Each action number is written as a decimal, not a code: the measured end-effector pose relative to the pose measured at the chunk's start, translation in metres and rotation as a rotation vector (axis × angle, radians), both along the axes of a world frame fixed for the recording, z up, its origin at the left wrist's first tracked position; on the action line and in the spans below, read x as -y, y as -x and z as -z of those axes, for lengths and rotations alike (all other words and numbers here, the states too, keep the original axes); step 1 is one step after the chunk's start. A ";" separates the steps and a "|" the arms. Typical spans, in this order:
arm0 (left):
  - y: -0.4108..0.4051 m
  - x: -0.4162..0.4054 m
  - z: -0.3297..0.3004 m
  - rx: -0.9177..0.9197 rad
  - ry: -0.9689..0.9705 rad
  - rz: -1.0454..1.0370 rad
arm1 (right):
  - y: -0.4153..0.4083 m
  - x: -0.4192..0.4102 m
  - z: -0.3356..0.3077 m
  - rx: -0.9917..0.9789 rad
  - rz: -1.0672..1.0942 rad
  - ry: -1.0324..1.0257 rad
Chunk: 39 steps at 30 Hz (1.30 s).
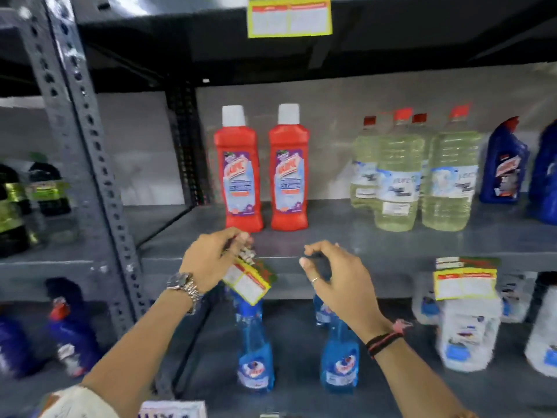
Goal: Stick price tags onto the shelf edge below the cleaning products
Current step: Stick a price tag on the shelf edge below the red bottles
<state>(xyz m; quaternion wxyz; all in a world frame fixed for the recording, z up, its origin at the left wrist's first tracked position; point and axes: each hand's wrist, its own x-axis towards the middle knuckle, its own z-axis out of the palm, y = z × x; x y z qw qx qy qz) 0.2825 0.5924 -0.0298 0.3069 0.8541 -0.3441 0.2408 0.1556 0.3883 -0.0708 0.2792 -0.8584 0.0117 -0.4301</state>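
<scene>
My left hand (211,260) pinches a yellow-bordered price tag (248,280) by its top, and the tag hangs tilted in front of the grey shelf edge (376,260). Just above, two red cleaner bottles (262,167) with white caps stand on the shelf. My right hand (334,279) hovers to the right of the tag at the same edge, fingers curled with thumb and forefinger close together; nothing shows between them. Another price tag (465,282) is stuck on the shelf edge at the right, and a third tag (289,16) hangs from the shelf above.
Clear bottles of pale yellow liquid (422,176) and dark blue bottles (503,164) stand to the right of the red ones. Blue spray bottles (256,351) and white containers (467,327) fill the lower shelf. A perforated grey upright (87,152) rises at the left.
</scene>
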 end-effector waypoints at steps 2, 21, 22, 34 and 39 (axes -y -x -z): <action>-0.009 -0.006 -0.001 0.050 -0.059 0.065 | -0.012 -0.023 0.005 0.056 0.069 0.039; -0.027 -0.030 0.009 -0.091 0.113 0.398 | -0.016 -0.054 -0.012 -0.116 0.247 0.175; -0.026 -0.031 0.012 -0.103 0.112 0.427 | -0.015 -0.052 -0.012 -0.133 0.237 0.176; -0.016 -0.030 0.020 -0.048 0.055 0.361 | -0.010 -0.039 -0.009 -0.245 0.168 0.249; -0.014 -0.025 0.018 -0.082 0.117 0.293 | -0.014 -0.040 -0.011 -0.177 0.180 0.214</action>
